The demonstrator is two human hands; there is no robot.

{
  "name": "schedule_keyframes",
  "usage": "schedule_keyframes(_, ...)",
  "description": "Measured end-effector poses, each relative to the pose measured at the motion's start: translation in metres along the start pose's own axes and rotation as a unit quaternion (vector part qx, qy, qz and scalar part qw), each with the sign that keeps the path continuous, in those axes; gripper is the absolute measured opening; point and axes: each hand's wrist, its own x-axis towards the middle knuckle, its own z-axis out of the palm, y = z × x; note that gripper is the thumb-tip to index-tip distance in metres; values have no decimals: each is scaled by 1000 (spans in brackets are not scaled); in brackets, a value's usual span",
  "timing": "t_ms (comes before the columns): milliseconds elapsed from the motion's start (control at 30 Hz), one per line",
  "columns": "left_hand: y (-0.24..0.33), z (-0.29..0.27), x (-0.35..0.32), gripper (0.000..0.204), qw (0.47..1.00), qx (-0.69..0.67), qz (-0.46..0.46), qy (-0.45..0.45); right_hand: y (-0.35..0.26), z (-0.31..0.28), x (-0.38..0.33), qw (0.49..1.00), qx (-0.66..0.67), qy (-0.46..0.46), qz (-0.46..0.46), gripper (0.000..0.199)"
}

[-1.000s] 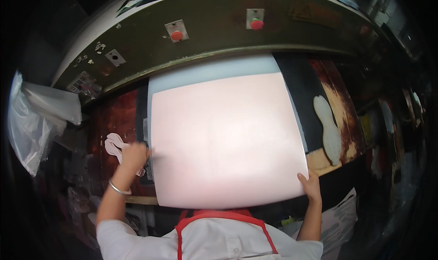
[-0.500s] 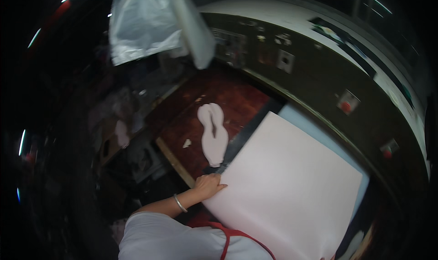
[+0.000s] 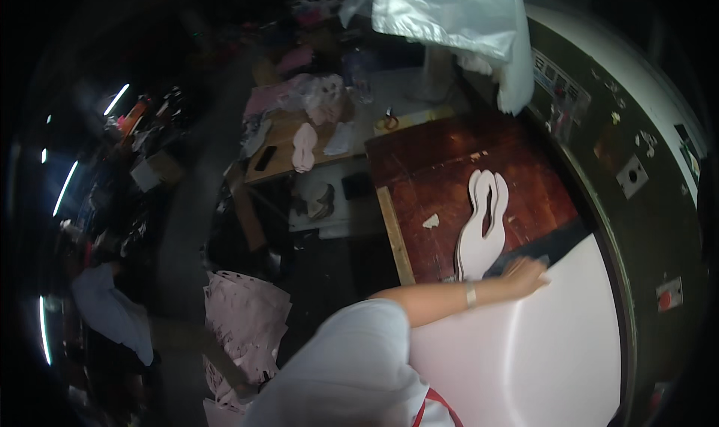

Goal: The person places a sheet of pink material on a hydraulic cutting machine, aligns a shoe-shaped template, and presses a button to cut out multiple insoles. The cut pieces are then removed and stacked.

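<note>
My left hand, with a bracelet at the wrist, is at the far edge of a large pale pink sheet. Its fingers look closed on that edge, though they are a little blurred. A bright fold line runs down the sheet, which bows there. Just beyond the hand, a stack of pale pink cut pieces, rounded at the near end and split into two prongs at the far end, lies on a reddish-brown board. My right hand does not show.
A green machine beam with a red button runs along the right. Plastic bags hang above the board. At left are a side table with another pink piece, and a pile of punched pink offcuts lower down.
The view has swung left, bringing the side table and offcuts into sight. My left hand has moved along the sheet's edge, its arm now reaching across the sheet, which has bowed.
</note>
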Motion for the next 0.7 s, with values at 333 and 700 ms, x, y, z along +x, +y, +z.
schedule_keyframes(333,-50,-52,-149,34,967,232,78,-63,70,89,-174,977,19,77,198,33)
schedule_keyframes(700,-46,-44,-152,29,995,63,65,27,8,71,-227,957,173,195,125,28)
